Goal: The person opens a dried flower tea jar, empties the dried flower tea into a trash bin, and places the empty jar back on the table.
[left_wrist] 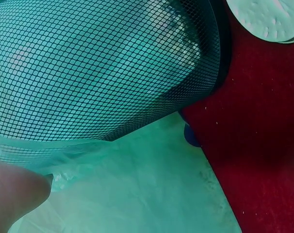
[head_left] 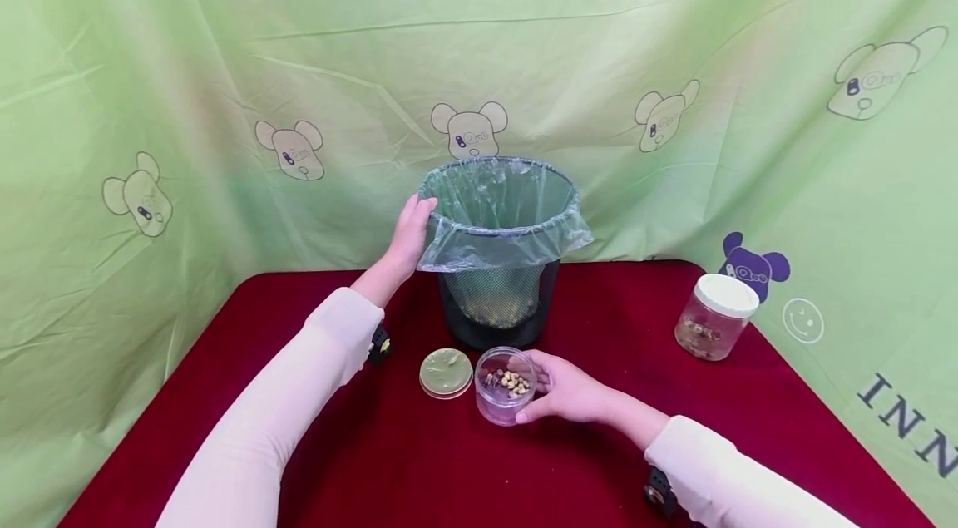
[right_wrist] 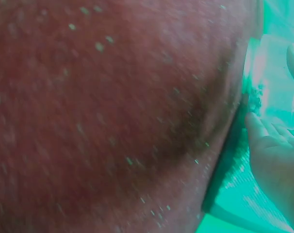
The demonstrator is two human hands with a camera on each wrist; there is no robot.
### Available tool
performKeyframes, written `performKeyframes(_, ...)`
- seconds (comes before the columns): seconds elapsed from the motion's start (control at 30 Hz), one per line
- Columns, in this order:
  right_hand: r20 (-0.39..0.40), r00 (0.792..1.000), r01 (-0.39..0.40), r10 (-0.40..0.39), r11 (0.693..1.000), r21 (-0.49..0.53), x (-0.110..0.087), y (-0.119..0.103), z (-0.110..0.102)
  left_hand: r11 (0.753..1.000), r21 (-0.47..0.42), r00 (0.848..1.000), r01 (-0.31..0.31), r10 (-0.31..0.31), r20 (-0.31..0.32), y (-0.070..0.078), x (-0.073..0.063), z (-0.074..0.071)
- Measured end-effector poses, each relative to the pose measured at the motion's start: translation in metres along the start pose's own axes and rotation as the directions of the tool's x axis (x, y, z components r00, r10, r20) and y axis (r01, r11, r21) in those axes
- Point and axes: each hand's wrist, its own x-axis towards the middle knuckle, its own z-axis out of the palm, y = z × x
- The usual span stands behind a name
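Note:
A black mesh wastebasket (head_left: 497,333) stands at the far middle of the table, lined with a thin clear plastic bag (head_left: 509,249) folded over its rim. The left hand (head_left: 407,235) grips that rim on its left side; in the left wrist view only its thumb (left_wrist: 21,191) shows beside the mesh. In front of the basket, the right hand (head_left: 565,389) holds a clear round jar (head_left: 497,410) without a lid, fingers behind and thumb at the near side. Small pale-brown pieces (head_left: 512,383) lie inside the jar. Whether the jar touches the table is unclear.
A round greenish-gold lid (head_left: 446,372) lies just left of the jar. Another clear jar (head_left: 707,333) with a white lid and dark contents stands near the right edge of the red tablecloth (head_left: 359,461). A green printed curtain (head_left: 374,29) hangs behind the table.

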Motion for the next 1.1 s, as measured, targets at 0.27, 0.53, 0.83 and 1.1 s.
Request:
performKeyframes(0.27,-0.041,0.999,0.029,-0.032,0.998,-0.059,-0.009,-0.016,-0.021,1.000,0.002,1.000,0.004,-0.004,0.014,0.000,0.000,0.000)
performKeyframes(0.53,-0.087,0.995,0.035,-0.043,0.995,-0.098,-0.024,-0.035,-0.047,1.000,-0.014,1.000,-0.005,0.005,0.014,0.001,0.000,0.001)
performKeyframes(0.83,-0.161,0.987,0.005,-0.028,0.990,-0.144,-0.038,-0.062,-0.079,1.000,-0.014,1.000,-0.022,0.022,0.011,0.000,0.000,0.002)
performKeyframes(1.1,-0.240,0.970,-0.029,-0.028,0.973,-0.230,-0.050,-0.088,-0.100,1.000,-0.026,1.000,0.000,0.001,0.011,0.000,0.000,0.002)
